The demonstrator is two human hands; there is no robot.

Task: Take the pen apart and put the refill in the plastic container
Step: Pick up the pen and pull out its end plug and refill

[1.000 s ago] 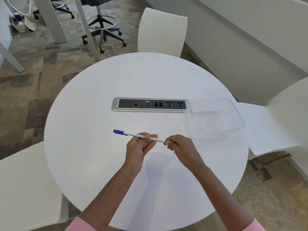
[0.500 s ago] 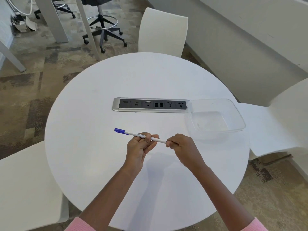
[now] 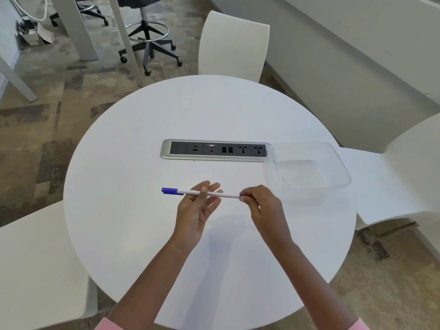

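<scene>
White pen (image 3: 228,195), mid-frame: right hand (image 3: 264,208) pinches its right end; left hand (image 3: 194,214) thumb clamps the barrel against spread fingers (image 3: 213,186).

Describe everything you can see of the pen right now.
The slim white plastic pen is in one piece: a blue cap on its left end, a small blue plug at the right, dark print mid-barrel. It is held nearly level above the round white table. The left hand pinches the barrel between thumb and straight fingers; the right hand pinches the plug end. Nothing else touches it.
</scene>
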